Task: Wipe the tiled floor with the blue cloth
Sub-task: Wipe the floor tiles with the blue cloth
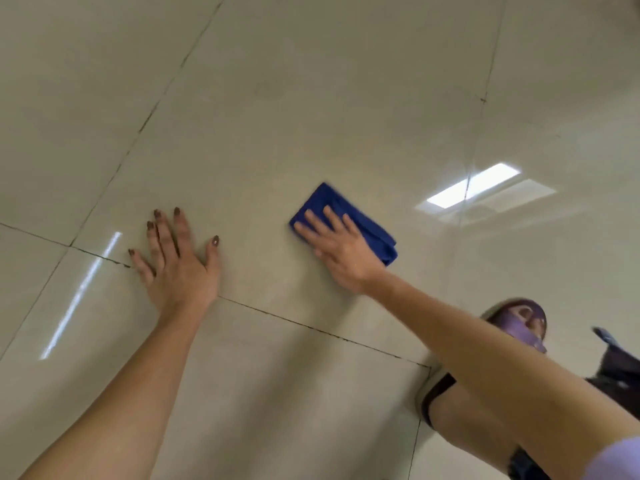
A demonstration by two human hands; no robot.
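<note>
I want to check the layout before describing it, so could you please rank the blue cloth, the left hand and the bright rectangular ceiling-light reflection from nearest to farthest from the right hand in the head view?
1. Blue cloth: directly under the right hand.
2. Left hand: flat on the tile, across to the left.
3. Light reflection: on the floor, up and to the right; only slightly farther than the left hand.

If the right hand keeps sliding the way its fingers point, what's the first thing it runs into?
Nothing, it seems: beyond the right hand and the blue cloth under it, only bare tiled floor shows to the picture's edge.
</note>
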